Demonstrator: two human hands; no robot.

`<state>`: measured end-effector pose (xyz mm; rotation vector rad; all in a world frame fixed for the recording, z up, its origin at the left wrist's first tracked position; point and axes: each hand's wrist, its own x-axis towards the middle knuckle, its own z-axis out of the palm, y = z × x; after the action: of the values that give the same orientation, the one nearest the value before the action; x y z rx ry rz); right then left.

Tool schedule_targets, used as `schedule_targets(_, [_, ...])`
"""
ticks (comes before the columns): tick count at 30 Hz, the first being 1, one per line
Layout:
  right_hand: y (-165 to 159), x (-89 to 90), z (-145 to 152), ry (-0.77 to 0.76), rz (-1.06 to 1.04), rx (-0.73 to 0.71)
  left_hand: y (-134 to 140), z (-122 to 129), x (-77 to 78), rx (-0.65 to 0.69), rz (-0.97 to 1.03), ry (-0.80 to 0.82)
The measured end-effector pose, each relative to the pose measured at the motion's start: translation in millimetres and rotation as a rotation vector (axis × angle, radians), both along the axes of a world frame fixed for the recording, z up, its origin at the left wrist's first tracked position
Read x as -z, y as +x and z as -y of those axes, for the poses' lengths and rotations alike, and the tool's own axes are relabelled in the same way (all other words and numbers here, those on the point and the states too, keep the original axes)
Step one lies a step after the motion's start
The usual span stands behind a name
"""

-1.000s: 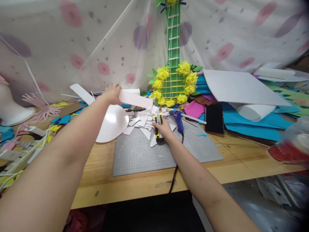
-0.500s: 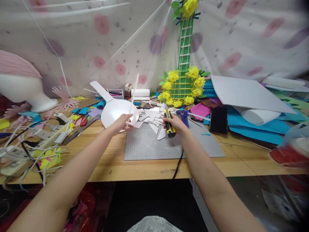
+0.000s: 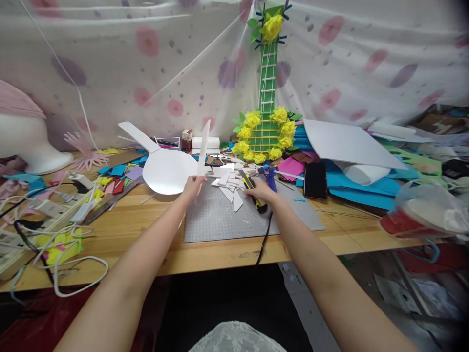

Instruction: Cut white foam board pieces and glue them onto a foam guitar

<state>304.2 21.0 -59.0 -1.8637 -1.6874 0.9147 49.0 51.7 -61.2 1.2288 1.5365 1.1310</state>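
Between the fingers of my left hand (image 3: 193, 187) is a long white foam-board strip (image 3: 204, 149), held upright over the left side of the grey cutting mat (image 3: 227, 226). My right hand (image 3: 261, 191) is closed around a yellow and black utility knife (image 3: 248, 181), above the middle of the mat. White foam-board offcuts (image 3: 226, 183) lie in a heap between the two hands. Left of my left hand rests a round white board shape with a long neck (image 3: 170, 171). A blue glue gun (image 3: 270, 177) lies just behind my right hand.
A green guitar model with yellow flowers (image 3: 268, 98) stands at the back. Right of it are a black phone (image 3: 315, 181), white sheets (image 3: 344, 139) and blue sheets (image 3: 361, 193). Cables and a power strip (image 3: 40, 220) lie at left, near a foam head (image 3: 25, 142).
The strip in my left hand has turned so its broad face shows more, and that hand has moved slightly right relative to the round board. The view has shifted to the right.
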Motion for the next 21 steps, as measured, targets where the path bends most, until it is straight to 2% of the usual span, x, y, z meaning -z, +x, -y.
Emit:
schedule_targets(4, [-13.7,1.6,-10.8,0.139,-0.015,0.095,-3.2,9.4,-3.0,0.056,-0.049,0.023])
schedule_targets(7, [-22.3,-4.6,-8.9,0.128,-0.173,0.178,-17.4,16.5,-9.9,0.017,-0.210,0.109])
schedule_targets(9, [-29.4,-8.5,-1.0,0.011,-0.408,0.072,-31.3,19.3,-15.2,-0.015,-0.318,0.165])
schedule_targets(11, [-37.8,-10.6,9.9,-0.169,-0.607,-0.149,-45.8,20.9,-19.1,-0.042,-0.386,0.178])
schedule_targets(13, [-46.0,-10.9,19.2,-0.295,-0.676,-0.345,-59.0,22.4,-20.8,-0.081,-0.426,0.156])
schedule_targets(15, [-51.3,-10.0,22.3,-0.305,-0.637,-0.435,-70.3,25.1,-20.8,-0.124,-0.455,0.129])
schedule_targets(17, [-51.8,-8.8,16.9,-0.209,-0.513,-0.429,-81.2,29.7,-21.5,-0.126,-0.484,0.107])
schedule_targets(19, [-47.5,-7.6,4.2,-0.060,-0.351,-0.354,-92.8,36.4,-25.4,-0.043,-0.520,0.071])
schedule_targets(21, [-41.0,-6.5,-11.2,0.078,-0.227,-0.259,-105.2,44.6,-33.2,0.109,-0.562,0.049])
